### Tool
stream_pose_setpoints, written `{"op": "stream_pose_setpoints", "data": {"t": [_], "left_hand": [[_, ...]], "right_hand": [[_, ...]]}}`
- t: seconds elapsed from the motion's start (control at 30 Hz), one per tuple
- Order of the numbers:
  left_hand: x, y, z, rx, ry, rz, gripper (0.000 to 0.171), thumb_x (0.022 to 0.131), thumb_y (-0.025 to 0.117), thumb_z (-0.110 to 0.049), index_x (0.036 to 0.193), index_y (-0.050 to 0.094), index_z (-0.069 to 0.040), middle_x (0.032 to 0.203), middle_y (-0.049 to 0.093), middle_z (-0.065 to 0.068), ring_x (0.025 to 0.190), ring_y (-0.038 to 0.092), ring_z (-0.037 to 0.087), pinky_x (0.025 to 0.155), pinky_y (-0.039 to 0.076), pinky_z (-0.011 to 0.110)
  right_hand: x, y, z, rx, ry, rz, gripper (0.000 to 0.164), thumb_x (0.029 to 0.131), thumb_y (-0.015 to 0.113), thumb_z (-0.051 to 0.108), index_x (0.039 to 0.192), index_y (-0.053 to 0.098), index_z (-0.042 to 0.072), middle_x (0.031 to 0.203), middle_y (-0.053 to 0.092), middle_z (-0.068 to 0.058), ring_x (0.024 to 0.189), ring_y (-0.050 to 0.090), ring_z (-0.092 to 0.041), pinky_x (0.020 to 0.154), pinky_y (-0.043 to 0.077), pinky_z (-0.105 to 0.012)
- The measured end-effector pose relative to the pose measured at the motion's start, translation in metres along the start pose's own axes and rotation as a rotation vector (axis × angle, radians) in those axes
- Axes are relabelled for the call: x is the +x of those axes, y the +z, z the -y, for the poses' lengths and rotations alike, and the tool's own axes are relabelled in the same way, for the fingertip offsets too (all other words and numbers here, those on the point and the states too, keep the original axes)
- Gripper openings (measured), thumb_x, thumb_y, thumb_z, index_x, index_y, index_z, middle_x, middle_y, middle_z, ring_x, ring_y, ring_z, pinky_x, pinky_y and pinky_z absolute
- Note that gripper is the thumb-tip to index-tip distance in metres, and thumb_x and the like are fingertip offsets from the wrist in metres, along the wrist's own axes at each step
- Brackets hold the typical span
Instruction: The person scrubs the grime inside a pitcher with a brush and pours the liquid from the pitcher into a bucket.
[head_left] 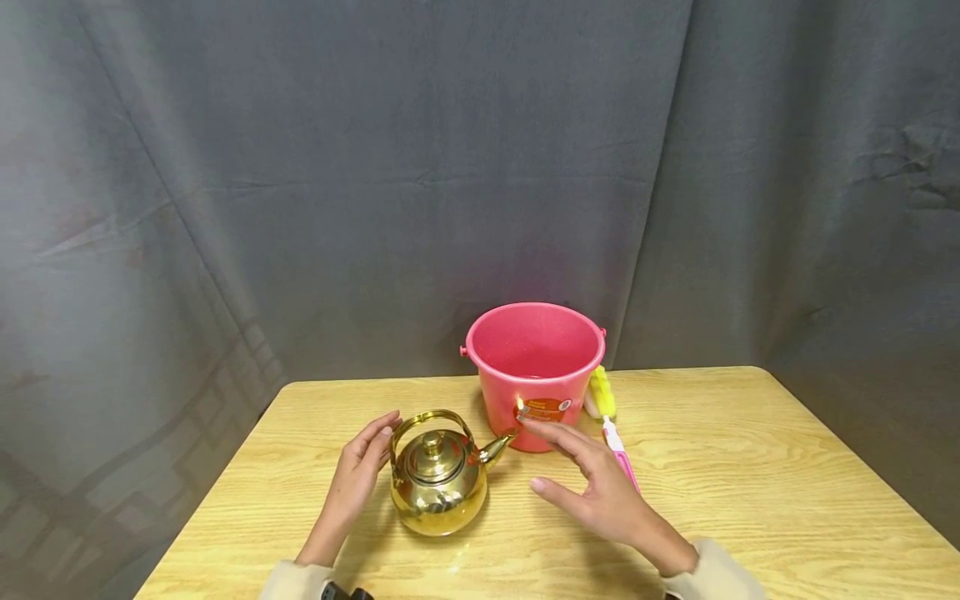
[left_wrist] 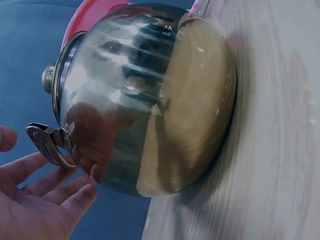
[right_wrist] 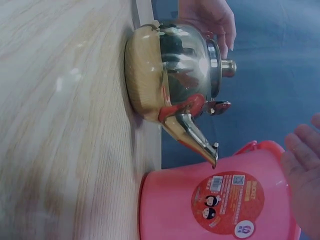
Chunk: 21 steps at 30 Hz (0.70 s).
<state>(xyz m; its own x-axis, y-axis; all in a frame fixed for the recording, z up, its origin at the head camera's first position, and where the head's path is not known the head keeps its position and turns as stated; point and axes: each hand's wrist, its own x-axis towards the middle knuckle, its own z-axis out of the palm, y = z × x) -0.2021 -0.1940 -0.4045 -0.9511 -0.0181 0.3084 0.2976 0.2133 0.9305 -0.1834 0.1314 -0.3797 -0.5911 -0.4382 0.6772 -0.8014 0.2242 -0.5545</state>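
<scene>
A shiny gold teapot with a lid and a raised handle stands upright on the wooden table, its spout pointing right toward a pink bucket. My left hand is at the teapot's left side, fingers extended close beside the handle's base, as the left wrist view also shows. Over the table to the right of the spout, my right hand hovers with fingers and thumb spread, holding nothing. In the head view its fingertips overlap the bucket's orange label.
Just right of the bucket lies a brush with a yellow head and a pink and white handle, partly hidden behind my right hand. A grey curtain hangs behind the light wooden table.
</scene>
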Motion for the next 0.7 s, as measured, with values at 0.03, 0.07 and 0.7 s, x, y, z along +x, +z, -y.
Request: {"op": "stream_pose_setpoints", "data": {"t": [0.03, 0.07, 0.7], "left_hand": [[0.000, 0.000, 0.000, 0.001, 0.001, 0.000, 0.043, 0.106, 0.040, -0.023, 0.138, 0.048, 0.003, 0.137, 0.049, 0.025, 0.128, 0.045, 0.038, 0.103, 0.041, 0.042], [0.000, 0.001, 0.000, 0.001, 0.001, 0.000, 0.043, 0.106, 0.040, -0.023, 0.138, 0.048, 0.004, 0.137, 0.049, 0.025, 0.127, 0.045, 0.038, 0.102, 0.041, 0.042], [-0.001, 0.004, 0.001, -0.027, -0.014, 0.013, 0.045, 0.106, 0.039, -0.022, 0.143, 0.041, 0.004, 0.140, 0.045, 0.027, 0.129, 0.042, 0.041, 0.103, 0.039, 0.049]], "right_hand": [[0.000, 0.001, 0.000, -0.001, 0.004, 0.002, 0.060, 0.084, 0.073, 0.006, 0.139, 0.051, 0.010, 0.136, 0.055, -0.008, 0.124, 0.051, -0.022, 0.103, 0.044, -0.032], [0.001, 0.001, 0.000, -0.001, 0.001, 0.003, 0.059, 0.084, 0.074, 0.006, 0.139, 0.052, 0.010, 0.136, 0.055, -0.008, 0.124, 0.052, -0.022, 0.102, 0.044, -0.033], [0.016, 0.014, 0.003, 0.052, -0.064, 0.011, 0.053, 0.085, 0.074, 0.008, 0.134, 0.055, 0.004, 0.132, 0.058, -0.007, 0.124, 0.052, -0.025, 0.103, 0.044, -0.033]]}}
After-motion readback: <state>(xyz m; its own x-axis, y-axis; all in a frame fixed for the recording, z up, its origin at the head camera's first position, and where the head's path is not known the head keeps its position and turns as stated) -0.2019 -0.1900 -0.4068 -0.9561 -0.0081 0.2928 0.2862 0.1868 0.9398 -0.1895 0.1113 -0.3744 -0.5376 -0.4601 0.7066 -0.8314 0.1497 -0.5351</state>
